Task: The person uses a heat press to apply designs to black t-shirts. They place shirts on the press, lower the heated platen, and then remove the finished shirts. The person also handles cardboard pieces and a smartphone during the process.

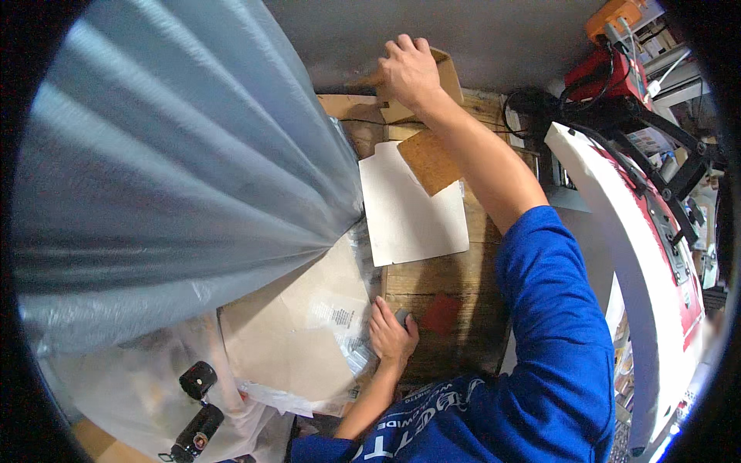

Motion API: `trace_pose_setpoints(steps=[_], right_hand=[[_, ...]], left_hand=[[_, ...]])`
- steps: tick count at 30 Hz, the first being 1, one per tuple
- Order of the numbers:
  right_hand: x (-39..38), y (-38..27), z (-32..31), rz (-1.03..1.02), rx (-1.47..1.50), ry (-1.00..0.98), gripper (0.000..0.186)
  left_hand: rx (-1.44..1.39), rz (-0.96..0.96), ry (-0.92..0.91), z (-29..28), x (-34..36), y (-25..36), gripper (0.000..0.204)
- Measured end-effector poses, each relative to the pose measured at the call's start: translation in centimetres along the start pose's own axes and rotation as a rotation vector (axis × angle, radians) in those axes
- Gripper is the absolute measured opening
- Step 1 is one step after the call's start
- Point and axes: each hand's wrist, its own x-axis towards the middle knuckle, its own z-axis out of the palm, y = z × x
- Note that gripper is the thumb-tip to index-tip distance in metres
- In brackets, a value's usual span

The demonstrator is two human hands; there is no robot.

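My right hand (409, 71) reaches to the far end of the wooden bench, over a small open cardboard box (449, 76). Its fingers are bent and closed; what they hold, if anything, is hidden. My left hand (392, 333) rests at the near left edge of the bench, thumb and fingers around a small dark grey block (401, 316). Between the hands lies a white sheet (414, 224), with a rough brown square piece (430, 162) on its upper right part. A reddish square patch (441, 314) is right of my left hand.
Grey-blue plastic sheeting (193, 154) hangs in folds at the left. Below it are flat cardboard (282, 347) and two black cylindrical things, one a bottle (197, 434). A large curved white-edged panel (617, 224) stands at the right, near a red machine (610, 81).
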Motion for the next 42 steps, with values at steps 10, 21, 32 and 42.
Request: trace_pose_setpoints(steps=[10,21,32,42], right_hand=[[-10.7,0.5,-11.6,0.647,0.351,0.15,0.025],[-28.9,-12.2,-17.4,0.606,1.206,-0.647,0.023],[-10.2,-11.0,2.1,0.575,0.923,-0.047,0.022],[-0.4,-9.4,11.5,0.136,0.688,-0.592,0.024]], left_hand=[[-0.07,-0.056,0.02,-0.3,-0.3,0.1,0.086],[-1.995,-0.291,-0.007,-6.1,-1.0,-6.9,0.066],[-1.478,-0.786,-0.004,-5.7,0.1,-15.8,0.046],[-1.385,-0.964,0.143,-0.5,1.9,-20.0,0.068]])
